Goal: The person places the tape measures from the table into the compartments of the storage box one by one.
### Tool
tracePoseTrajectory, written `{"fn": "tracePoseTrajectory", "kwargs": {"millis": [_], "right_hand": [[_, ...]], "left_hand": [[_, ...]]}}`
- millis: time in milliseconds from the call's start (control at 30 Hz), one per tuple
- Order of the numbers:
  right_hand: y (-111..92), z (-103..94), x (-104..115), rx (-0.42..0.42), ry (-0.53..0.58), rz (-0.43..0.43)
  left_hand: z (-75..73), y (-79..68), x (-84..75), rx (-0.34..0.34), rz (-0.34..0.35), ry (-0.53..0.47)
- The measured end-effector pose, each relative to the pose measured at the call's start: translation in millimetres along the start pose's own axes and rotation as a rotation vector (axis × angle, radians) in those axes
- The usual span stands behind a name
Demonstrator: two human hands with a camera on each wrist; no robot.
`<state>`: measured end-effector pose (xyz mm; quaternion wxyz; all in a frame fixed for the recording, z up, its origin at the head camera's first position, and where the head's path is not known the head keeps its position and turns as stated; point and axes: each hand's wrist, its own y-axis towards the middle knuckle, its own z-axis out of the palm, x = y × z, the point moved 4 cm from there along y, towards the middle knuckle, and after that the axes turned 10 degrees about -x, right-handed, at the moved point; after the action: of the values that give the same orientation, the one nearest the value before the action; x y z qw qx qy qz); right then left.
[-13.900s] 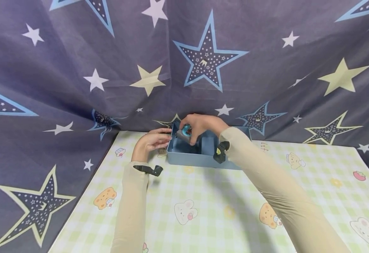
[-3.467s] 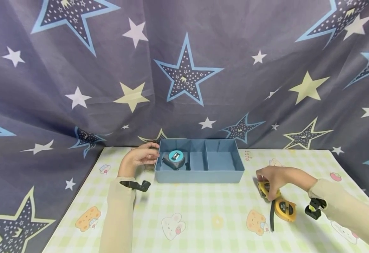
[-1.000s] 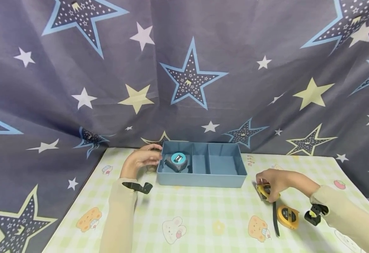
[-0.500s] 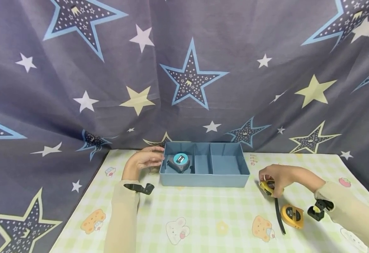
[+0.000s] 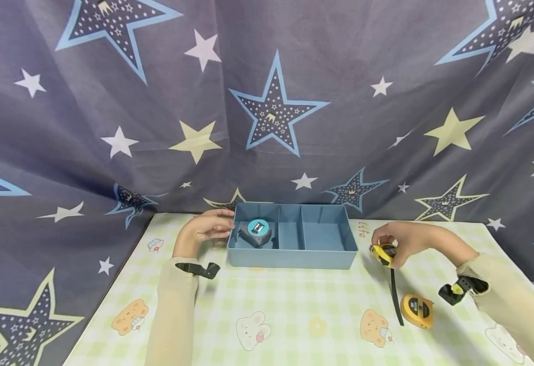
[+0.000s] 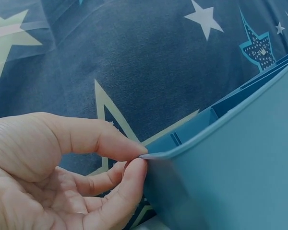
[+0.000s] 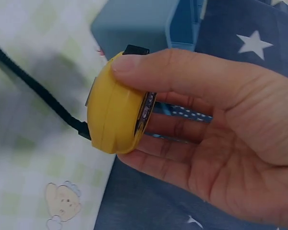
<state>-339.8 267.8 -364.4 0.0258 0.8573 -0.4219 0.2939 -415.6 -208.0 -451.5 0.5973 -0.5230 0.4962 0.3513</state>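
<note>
My right hand [image 5: 406, 241] grips a yellow tape measure [image 7: 113, 103] between thumb and fingers. Its black wrist strap [image 5: 395, 300] hangs down toward the tablecloth. On the left, my left hand [image 5: 207, 231] pinches the left wall of a blue-grey divided box [image 5: 292, 259]; the left wrist view has thumb and forefinger meeting at the rim corner. A grey tape measure with a turquoise face [image 5: 258, 230] lies in the box's left compartment. Another yellow tape measure [image 5: 417, 311] rests on the table, nearer me than my right hand.
The box has two dividers, making three compartments, and stands against a dark star-patterned curtain [image 5: 180, 101]. A green-and-white checked tablecloth [image 5: 290, 315] with cartoon prints covers the table. Cameras are strapped to both wrists.
The right hand has raised the yellow tape measure off the tablecloth, its strap now dangling. Earlier, the right hand was in the box with the grey tape measure. The left hand stays at the box wall.
</note>
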Motion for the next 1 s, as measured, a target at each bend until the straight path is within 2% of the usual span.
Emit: {"fn": "tracePoseTrajectory", "kwargs": {"millis": [267, 600, 800, 1000], "right_hand": [[-2.0, -22.7, 9.4, -0.024, 0.002, -0.012], [3.9, -39.8, 30.0, -0.022, 0.024, -0.009], [7.8, -46.3, 37.7, -0.006, 0.051, 0.007], [8.1, -58.9, 42.0, -0.036, 0.063, 0.032]], "left_hand": [[2.8, 2.5, -0.1, -0.003, -0.007, -0.006], [2.4, 2.1, -3.0, 0.003, -0.003, 0.027], [2.5, -0.5, -0.6, -0.001, -0.026, 0.039], [2.6, 1.0, -3.0, 0.011, -0.013, 0.028]]}}
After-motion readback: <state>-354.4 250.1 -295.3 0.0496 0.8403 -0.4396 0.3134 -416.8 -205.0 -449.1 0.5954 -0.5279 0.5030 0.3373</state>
